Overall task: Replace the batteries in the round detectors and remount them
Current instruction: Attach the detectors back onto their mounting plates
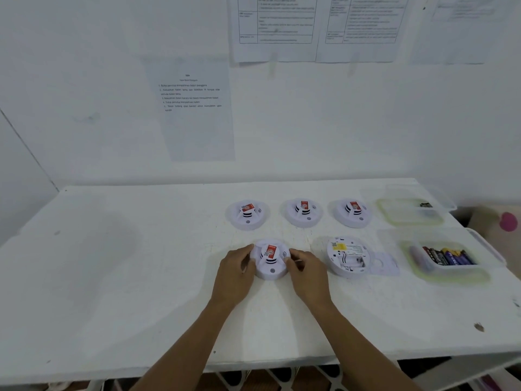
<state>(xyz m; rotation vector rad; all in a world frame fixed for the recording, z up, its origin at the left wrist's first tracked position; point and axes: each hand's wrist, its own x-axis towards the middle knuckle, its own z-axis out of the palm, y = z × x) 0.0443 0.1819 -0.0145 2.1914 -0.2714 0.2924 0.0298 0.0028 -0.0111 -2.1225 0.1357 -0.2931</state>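
Left hand (235, 268) and right hand (303, 270) gripped mid-table detector (270, 259) by rim, fingers curled. Opened detector (348, 256) toward right edge lay face-down, battery bay exposed. Three far-edge detectors (303, 213) judged pending.

A white tabletop (112, 277) stands against a white wall (70, 80). Printed sheets (194, 108) hang on the wall. A pink shape (508, 221) shows beyond the tabletop's right edge.

Back row: three detectors (303, 213) on the counter (112, 277).
Front row, left to right: near detector (270, 268), fifth detector (348, 256), battery tub (456, 270).
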